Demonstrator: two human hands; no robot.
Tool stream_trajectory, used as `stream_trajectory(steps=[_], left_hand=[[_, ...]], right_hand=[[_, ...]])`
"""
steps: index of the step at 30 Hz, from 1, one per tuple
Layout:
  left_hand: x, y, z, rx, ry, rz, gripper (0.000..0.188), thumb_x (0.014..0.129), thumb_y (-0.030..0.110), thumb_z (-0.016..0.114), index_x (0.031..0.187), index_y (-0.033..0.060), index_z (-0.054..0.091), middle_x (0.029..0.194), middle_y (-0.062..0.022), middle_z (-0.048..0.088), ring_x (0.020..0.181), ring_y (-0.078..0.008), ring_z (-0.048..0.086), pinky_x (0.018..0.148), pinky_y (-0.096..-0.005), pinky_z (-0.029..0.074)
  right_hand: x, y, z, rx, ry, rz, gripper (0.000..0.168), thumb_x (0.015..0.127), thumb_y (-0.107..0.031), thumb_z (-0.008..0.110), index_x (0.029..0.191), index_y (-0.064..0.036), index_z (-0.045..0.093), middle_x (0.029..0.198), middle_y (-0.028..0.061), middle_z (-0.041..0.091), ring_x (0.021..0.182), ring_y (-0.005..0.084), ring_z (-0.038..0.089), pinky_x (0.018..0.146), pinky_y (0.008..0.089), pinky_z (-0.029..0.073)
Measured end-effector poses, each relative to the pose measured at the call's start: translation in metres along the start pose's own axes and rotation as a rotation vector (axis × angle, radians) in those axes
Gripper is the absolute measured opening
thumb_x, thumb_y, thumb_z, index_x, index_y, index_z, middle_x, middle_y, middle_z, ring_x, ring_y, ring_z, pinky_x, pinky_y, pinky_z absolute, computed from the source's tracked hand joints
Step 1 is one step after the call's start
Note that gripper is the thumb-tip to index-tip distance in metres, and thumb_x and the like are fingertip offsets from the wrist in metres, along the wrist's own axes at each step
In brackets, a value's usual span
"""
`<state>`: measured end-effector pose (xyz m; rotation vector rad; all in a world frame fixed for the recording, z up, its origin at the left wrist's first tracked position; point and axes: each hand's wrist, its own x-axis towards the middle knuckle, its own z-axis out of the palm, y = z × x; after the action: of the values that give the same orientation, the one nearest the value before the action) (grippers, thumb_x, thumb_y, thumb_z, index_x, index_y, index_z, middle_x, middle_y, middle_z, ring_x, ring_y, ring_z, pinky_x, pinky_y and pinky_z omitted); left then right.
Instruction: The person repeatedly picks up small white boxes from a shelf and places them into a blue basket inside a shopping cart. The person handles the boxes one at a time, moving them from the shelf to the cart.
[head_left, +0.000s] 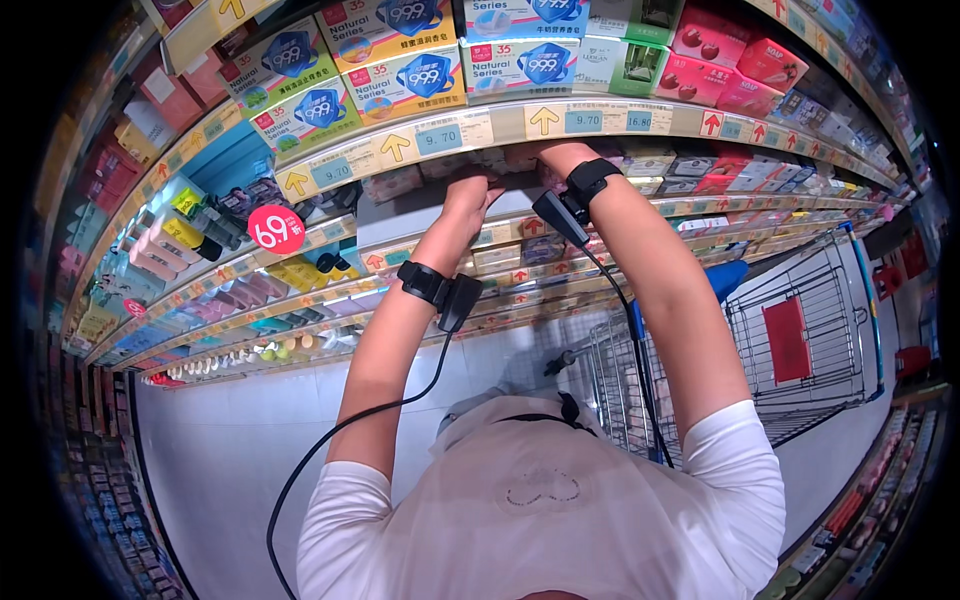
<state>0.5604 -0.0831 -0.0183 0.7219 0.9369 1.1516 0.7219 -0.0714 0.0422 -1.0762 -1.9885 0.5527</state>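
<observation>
Both of my arms reach into a shelf level beneath the upper soap shelf. My left hand (471, 196) is over the pale shelf board (427, 214), close to boxes (394, 184) at the back. Its fingertips are partly hidden, so any hold is unclear. My right hand (562, 156) goes in farther right, and the price rail (510, 127) hides its fingers. Beside it are small packaged boxes (649, 163). Black straps with small devices sit on both wrists, the left device (459, 302) and the right device (561, 217) each trailing a cable.
Stacked soap cartons (409, 79) fill the shelf above the rail. Bottles and tubes (187, 225) line the shelves at left, with a round red discount sign (277, 229) sticking out. A metal shopping cart (817, 330) stands close at my right on the tiled floor (240, 450).
</observation>
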Motion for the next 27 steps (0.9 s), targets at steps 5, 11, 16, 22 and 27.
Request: stream_trajectory(steps=[5,11,16,22,27], left_hand=[[-0.001,0.002,0.008,0.019,0.029,0.022,0.016,0.084,0.0,0.045,0.097,-0.0061,0.053,0.096,-0.016,0.055,0.088,-0.0258,0.055,0.08,-0.0359,0.05],[-0.027,0.022,-0.002,0.018,0.061,0.042,0.011,0.077,-0.001,0.05,0.086,-0.0051,0.056,0.085,-0.0123,0.056,0.077,-0.0203,0.054,0.07,-0.0307,0.047],[-0.035,0.018,-0.021,0.005,0.067,0.032,0.009,0.074,-0.003,0.054,0.074,-0.0116,0.056,0.076,-0.0145,0.058,0.068,-0.0215,0.057,0.065,-0.0313,0.05],[-0.018,0.011,-0.026,0.253,0.101,0.127,0.014,0.077,-0.003,0.059,0.085,-0.0142,0.056,0.089,-0.0177,0.059,0.079,-0.0224,0.06,0.065,-0.0287,0.053],[-0.029,0.023,-0.023,0.086,0.122,0.128,0.018,0.075,-0.008,0.056,0.093,-0.0118,0.056,0.094,-0.0166,0.059,0.083,-0.0245,0.06,0.071,-0.032,0.051]], right_hand=[[0.0,-0.004,-0.006,0.024,-0.071,0.004,0.035,0.076,-0.01,0.059,0.109,0.002,0.055,0.112,0.0148,0.057,0.104,0.0246,0.052,0.089,0.0319,0.041],[0.008,-0.047,0.006,-0.459,-0.413,0.168,0.042,0.075,-0.038,0.056,0.103,-0.008,0.061,0.104,0.013,0.062,0.093,0.0269,0.057,0.083,0.0338,0.044],[0.008,-0.048,0.008,-0.229,-0.732,0.509,0.064,0.068,-0.058,0.062,0.106,-0.007,0.062,0.1,0.0086,0.061,0.091,0.0165,0.052,0.083,0.0282,0.04],[0.007,-0.047,0.012,-0.103,-0.577,0.691,0.075,0.065,-0.062,0.066,0.117,-0.009,0.057,0.11,0.0118,0.057,0.099,0.0216,0.05,0.087,0.0315,0.039],[-0.002,-0.069,0.006,-0.023,-0.505,0.642,0.079,0.064,-0.057,0.071,0.12,-0.005,0.053,0.112,0.0143,0.057,0.101,0.0222,0.051,0.087,0.0326,0.04]])
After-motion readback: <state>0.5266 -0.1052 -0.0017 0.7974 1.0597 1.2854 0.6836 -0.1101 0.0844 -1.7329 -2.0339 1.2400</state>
